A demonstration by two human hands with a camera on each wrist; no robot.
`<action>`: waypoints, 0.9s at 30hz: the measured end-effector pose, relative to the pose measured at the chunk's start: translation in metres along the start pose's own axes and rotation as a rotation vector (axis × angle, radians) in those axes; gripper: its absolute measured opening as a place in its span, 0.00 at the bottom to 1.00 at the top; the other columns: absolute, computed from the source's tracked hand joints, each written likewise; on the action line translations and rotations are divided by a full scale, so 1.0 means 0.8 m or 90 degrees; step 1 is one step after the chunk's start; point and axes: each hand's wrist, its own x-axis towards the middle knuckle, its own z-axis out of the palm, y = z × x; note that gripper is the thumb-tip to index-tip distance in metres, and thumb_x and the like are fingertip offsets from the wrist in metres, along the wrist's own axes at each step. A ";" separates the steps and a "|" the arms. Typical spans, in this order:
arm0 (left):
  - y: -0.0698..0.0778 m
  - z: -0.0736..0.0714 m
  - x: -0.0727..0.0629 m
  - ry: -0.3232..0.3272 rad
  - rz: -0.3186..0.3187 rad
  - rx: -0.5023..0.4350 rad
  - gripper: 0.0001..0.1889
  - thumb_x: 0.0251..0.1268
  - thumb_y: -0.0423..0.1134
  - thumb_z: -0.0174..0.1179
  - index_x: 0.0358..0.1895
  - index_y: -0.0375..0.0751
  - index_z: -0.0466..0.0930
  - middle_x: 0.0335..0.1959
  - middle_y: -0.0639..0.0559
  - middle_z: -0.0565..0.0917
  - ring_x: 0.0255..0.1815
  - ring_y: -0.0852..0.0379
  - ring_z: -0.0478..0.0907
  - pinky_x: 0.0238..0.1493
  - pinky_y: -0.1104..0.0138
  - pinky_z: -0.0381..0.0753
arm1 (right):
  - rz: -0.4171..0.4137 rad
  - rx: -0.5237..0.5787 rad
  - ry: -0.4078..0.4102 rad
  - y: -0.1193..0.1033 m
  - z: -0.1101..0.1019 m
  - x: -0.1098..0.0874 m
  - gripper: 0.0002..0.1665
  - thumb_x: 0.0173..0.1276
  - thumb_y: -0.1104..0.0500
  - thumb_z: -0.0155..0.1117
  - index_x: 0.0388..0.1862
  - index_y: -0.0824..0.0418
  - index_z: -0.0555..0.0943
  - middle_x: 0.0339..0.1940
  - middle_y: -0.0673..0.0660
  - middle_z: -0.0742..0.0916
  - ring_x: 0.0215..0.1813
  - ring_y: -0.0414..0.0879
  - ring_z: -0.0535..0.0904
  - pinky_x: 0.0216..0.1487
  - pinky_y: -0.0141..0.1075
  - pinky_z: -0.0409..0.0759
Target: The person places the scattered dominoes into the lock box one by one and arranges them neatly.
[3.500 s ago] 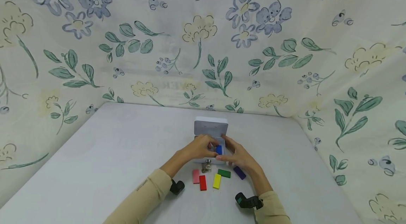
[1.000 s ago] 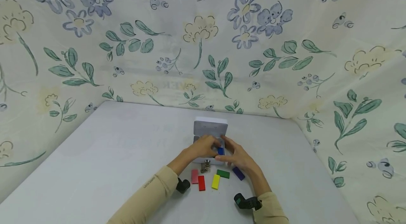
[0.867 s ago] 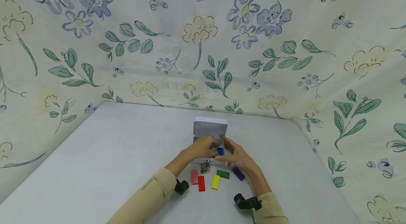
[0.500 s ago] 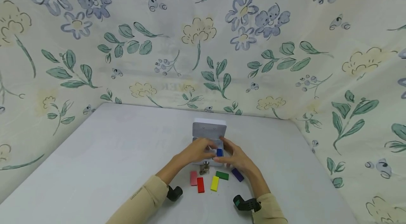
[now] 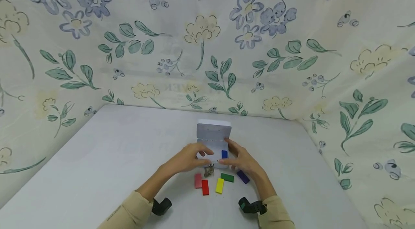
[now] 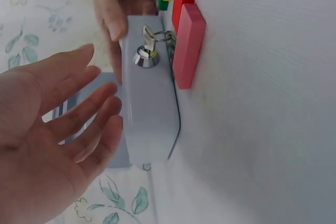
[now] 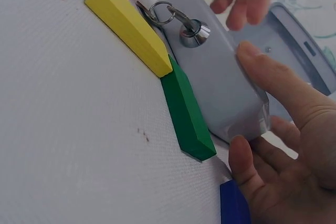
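Observation:
A small grey-white metal lockbox (image 5: 214, 131) stands with its lid up. A key ring with keys (image 6: 152, 38) hangs from the lock on its front. Inside, toward the right, lies a blue block (image 5: 224, 154). My left hand (image 5: 188, 157) hovers over the box's front left, fingers loosely spread and nothing in them; the left wrist view shows its palm beside the box. My right hand (image 5: 243, 157) holds the box's right side, thumb on the front rim and fingers around the right end.
In front of the box lie loose blocks: pink (image 5: 198, 181), red (image 5: 205, 187), yellow (image 5: 219, 186), green (image 5: 227, 177) and dark blue (image 5: 242, 177). A floral cloth (image 5: 162, 41) hangs behind the white table (image 5: 129, 142).
My left hand was inside the box by the blue block; it has drawn back left and toward me, fingers loosened. The blue block stays in the box. My right hand has kept its place.

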 end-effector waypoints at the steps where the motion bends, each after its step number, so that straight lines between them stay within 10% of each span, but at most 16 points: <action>1: 0.001 -0.002 -0.004 0.001 -0.003 0.002 0.17 0.64 0.39 0.65 0.54 0.38 0.83 0.51 0.45 0.85 0.49 0.49 0.79 0.48 0.61 0.82 | -0.001 -0.001 -0.001 0.000 0.000 0.000 0.58 0.54 0.48 0.78 0.79 0.46 0.55 0.79 0.62 0.61 0.79 0.62 0.56 0.34 0.37 0.79; 13: 0.003 -0.012 -0.039 0.064 -0.026 0.034 0.17 0.61 0.42 0.67 0.52 0.40 0.83 0.48 0.47 0.85 0.43 0.52 0.80 0.41 0.67 0.82 | -0.009 -0.015 0.005 -0.001 -0.002 0.002 0.57 0.55 0.49 0.77 0.79 0.46 0.55 0.80 0.61 0.61 0.79 0.62 0.56 0.38 0.37 0.78; 27: 0.010 -0.007 -0.054 0.042 -0.077 0.025 0.21 0.57 0.41 0.70 0.53 0.37 0.83 0.47 0.45 0.85 0.43 0.52 0.80 0.36 0.74 0.78 | -0.003 -0.030 0.006 0.001 0.000 0.003 0.59 0.54 0.46 0.78 0.79 0.45 0.54 0.80 0.59 0.62 0.80 0.59 0.56 0.41 0.37 0.78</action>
